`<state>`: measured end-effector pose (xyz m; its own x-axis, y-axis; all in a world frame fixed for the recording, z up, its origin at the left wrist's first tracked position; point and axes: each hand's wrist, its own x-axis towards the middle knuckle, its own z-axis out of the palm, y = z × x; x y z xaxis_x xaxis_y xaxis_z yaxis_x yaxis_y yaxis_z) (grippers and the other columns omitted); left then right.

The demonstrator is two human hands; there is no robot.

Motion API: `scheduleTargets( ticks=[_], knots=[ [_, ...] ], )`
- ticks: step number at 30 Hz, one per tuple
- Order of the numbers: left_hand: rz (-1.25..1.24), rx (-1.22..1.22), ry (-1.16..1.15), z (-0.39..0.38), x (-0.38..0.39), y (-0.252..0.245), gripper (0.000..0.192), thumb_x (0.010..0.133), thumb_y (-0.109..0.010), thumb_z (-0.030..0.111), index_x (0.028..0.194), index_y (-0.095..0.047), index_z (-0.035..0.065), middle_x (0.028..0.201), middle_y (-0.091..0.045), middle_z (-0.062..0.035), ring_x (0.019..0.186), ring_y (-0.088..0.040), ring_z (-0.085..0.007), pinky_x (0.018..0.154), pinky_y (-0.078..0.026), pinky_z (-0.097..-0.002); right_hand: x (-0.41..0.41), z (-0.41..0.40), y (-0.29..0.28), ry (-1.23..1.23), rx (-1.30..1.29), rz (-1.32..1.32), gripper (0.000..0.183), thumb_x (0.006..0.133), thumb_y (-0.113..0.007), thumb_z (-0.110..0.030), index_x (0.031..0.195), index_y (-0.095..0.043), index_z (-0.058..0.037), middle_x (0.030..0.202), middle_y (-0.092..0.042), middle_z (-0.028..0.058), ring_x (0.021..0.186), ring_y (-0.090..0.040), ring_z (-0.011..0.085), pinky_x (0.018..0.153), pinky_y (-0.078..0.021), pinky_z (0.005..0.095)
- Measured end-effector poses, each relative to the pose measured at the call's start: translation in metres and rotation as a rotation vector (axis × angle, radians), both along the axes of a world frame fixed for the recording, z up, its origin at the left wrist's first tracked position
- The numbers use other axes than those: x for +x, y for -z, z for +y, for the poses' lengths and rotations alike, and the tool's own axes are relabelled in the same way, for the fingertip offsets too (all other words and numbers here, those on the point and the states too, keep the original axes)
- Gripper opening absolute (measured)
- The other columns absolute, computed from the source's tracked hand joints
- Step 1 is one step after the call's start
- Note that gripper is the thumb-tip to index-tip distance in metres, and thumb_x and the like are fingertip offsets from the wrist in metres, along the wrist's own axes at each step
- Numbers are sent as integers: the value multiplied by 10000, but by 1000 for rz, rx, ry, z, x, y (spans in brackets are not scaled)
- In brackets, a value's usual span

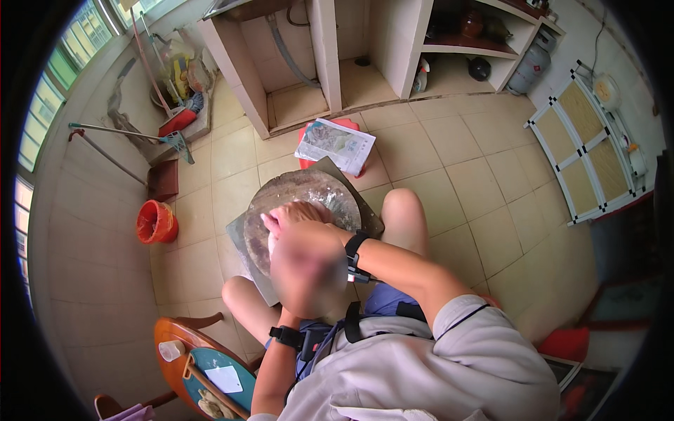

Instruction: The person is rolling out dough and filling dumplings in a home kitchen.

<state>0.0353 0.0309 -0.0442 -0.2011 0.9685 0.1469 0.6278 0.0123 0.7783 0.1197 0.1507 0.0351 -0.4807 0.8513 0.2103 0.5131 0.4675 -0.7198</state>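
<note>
Before me is a round, worn wooden chopping block (279,184) with white powder on its right part. It rests on flat grey slabs (363,213) between my knees. My right hand (297,213) lies over the block with bent fingers; anything beneath it is hidden. From below, my left forearm reaches toward the same spot, and a blurred patch covers most of my left hand (287,258). A pale edge shows at the left of the hands, too little to identify. Both wrists wear black straps.
A red plastic stool (304,138) bearing a printed booklet (337,146) stands beyond the block. Left are a red bucket (158,221) and dustpan (163,180). At lower left, a wooden chair (166,337) carries a teal board (202,360) and cup (172,350). A gas cylinder (532,63) stands far right.
</note>
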Motion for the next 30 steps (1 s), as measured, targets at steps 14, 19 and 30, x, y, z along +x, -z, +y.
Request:
scheduleTargets(
  ticks=[14,19,30],
  knots=[
    [53,-139,-164,59,-29,-62,513,1023,-356,381,1258,-511,-49,1162,-621,-246,1092,-594,-356,934,-447,-405,4,-14,-34,-113,-114,205,400,939,-471,-328,1202,-540,-34,1068,-629,221,1121,-541,374,986,-364,496],
    [118,243,-205,40,-24,-28,335,999,-415,233,1102,-572,-45,1134,-604,-248,1003,-574,-409,837,-435,-469,3,-24,17,66,148,-122,346,946,-494,-372,1097,-638,-95,1176,-623,126,1145,-528,325,970,-390,456],
    [126,-169,-350,97,-35,-63,452,996,-426,408,896,-634,19,761,-648,-215,694,-596,-434,654,-465,-467,-9,9,51,229,355,145,304,930,-515,-272,800,-663,-41,806,-657,152,791,-615,354,714,-496,454]
  ],
)
